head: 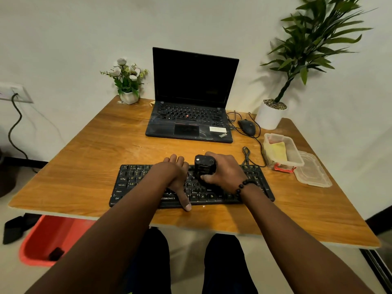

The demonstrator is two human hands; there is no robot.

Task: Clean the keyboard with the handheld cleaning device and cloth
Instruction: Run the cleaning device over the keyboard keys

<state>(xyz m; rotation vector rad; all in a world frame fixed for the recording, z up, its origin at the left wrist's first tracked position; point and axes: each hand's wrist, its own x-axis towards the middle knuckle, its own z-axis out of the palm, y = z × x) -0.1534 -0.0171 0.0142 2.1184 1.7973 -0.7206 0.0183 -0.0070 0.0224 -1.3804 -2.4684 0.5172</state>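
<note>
Far left we saw a wall socket (12, 92) with a dark cable (16, 124) plugged in, and a red bin (48, 240) on the floor under the surface (84, 149), a worn wood-grain top against a plain white wall. At the back left corner stood a small white pot of flowers (128, 81).

The black keyboard (131, 181) lay near the front edge, roughly centred; we read "ZEBRONICS" on its front lip, plus keycaps "Ctrl", "Shift", "Caps Lock" and "Alt". Our left hand (175, 177) lay flat on the keys, fingers straight and reaching over the far edge, thumb down past the front edge; it grasped nothing.

Just right of it, our right hand (224, 172) was wrapped around the handheld cleaning device (204, 165), a black stubby unit standing upright on the middle keys, with a white dot on top. A dark bead bracelet (244, 186) sat on that wrist.

Behind, an open laptop (191, 98) with a dark screen carried a "ThinkPad" label on the palm rest and a white sticker we could not read. Right of it lay a black mouse (247, 127) with looped cable. Further right, a clear plastic box (283, 151) held a yellow cloth (279, 151), its lid (314, 172) beside it. A tall green plant in a white pot (270, 115) stood at the back right corner.
</note>
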